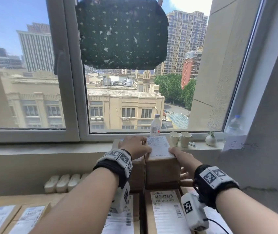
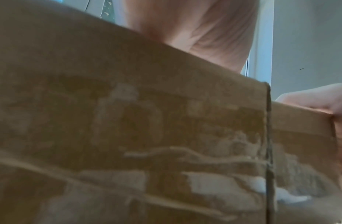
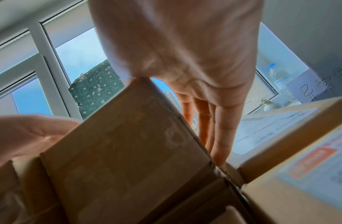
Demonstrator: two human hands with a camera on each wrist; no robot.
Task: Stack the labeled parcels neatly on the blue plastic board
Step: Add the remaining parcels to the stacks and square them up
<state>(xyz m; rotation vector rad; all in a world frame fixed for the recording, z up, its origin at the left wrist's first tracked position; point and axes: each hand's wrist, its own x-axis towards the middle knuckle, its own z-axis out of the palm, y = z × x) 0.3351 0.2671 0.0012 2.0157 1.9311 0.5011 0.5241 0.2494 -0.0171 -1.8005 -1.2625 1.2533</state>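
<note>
A brown cardboard parcel [image 1: 162, 168] with a white shipping label [image 1: 158, 146] on top stands highest in a stack of parcels below the window. My left hand [image 1: 135, 146] lies flat across the neighbouring parcel's top, its fingers reaching onto the label's left edge. My right hand [image 1: 182, 157] is at the parcel's near right corner, thumb on top. In the right wrist view its fingers [image 3: 222, 133] run straight down the side of the box [image 3: 124, 144]. The left wrist view shows the box's front face [image 2: 128, 121] close up, with my palm [image 2: 204, 30] above it.
More labeled parcels [image 1: 165, 210] lie in rows below the stack, with others at the lower left [image 1: 16, 218]. On the windowsill stand a bottle [image 1: 155, 124], two paper cups [image 1: 179, 138] and a small white vase [image 1: 210, 140]. A radiator [image 1: 64, 183] sits left, a wall right.
</note>
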